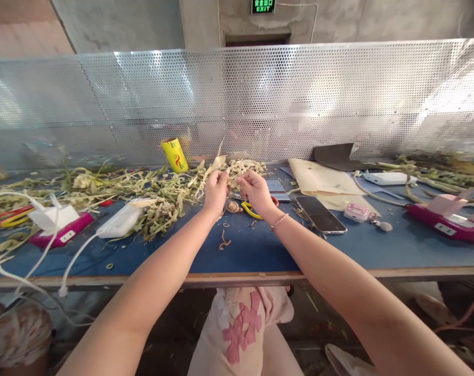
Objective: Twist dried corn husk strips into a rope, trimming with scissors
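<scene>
My left hand point(216, 192) and my right hand point(255, 192) are close together over the blue table. Both have the thumb and fingers pinched closed. A pale sliver shows at my left fingertips, but what either hand holds is too small to make out. Just beyond them lies a heap of dried leaves point(198, 180), with pale husk-like pieces near my left hand. A small ball of brown twine point(233, 207) rests between my wrists. Beside it, yellow-handled scissors point(251, 211) are partly hidden under my right hand. A short loose bit of twine point(223, 241) lies nearer me.
A yellow tube point(175, 155) leans at the back before a perforated metal screen point(260, 94). To the left are a white power bank point(121, 218) and a magenta power strip point(60, 230) with cables. At right are a phone point(321, 214), a pink case point(356, 212) and brown paper point(323, 177).
</scene>
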`<state>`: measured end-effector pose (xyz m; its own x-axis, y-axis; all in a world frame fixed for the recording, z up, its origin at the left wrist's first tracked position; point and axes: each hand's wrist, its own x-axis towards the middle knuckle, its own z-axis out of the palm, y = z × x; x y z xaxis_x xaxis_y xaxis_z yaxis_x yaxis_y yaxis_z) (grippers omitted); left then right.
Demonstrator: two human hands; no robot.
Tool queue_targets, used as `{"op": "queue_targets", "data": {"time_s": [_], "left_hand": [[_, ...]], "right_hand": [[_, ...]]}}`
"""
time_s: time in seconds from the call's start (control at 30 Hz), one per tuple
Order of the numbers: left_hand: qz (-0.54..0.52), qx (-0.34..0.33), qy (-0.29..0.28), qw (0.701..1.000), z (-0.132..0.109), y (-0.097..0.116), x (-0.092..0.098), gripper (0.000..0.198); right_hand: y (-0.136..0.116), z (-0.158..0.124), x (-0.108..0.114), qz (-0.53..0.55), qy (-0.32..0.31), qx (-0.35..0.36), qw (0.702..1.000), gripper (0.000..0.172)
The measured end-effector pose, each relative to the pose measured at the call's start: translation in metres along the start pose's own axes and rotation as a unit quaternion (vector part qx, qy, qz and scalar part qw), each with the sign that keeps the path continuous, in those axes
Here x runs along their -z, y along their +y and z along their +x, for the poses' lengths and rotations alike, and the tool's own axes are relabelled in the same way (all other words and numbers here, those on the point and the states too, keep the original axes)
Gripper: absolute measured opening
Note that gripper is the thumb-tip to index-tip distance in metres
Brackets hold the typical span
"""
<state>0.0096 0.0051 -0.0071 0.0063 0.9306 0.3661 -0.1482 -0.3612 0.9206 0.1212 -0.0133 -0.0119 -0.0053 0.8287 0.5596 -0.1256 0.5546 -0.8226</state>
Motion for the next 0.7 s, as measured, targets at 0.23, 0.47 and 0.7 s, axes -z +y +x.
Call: {"op": "queue_targets", "data": {"time_s": [0.23, 0.47, 0.7], "left_hand": [[0.005, -0.046, 0.045, 0.998, 0.005, 0.000, 0.004, 0.029], [0.061, -0.073, 0.032, 0.995, -0.002, 0.006, 0.000, 0.026], [0.094, -0.083, 0.019, 0.992, -0.008, 0.009, -0.003, 0.020]], "right_hand": [[-0.001, -0.001, -0.003, -0.016, -0.018, -0.004, 1.000, 0.019], [0.000, 0.006, 0.003, 0.003, 0.048, -0.062, 0.997, 0.021], [0.009, 0.011, 0.002, 0.055, 0.079, -0.101, 0.990, 0.025]]}}
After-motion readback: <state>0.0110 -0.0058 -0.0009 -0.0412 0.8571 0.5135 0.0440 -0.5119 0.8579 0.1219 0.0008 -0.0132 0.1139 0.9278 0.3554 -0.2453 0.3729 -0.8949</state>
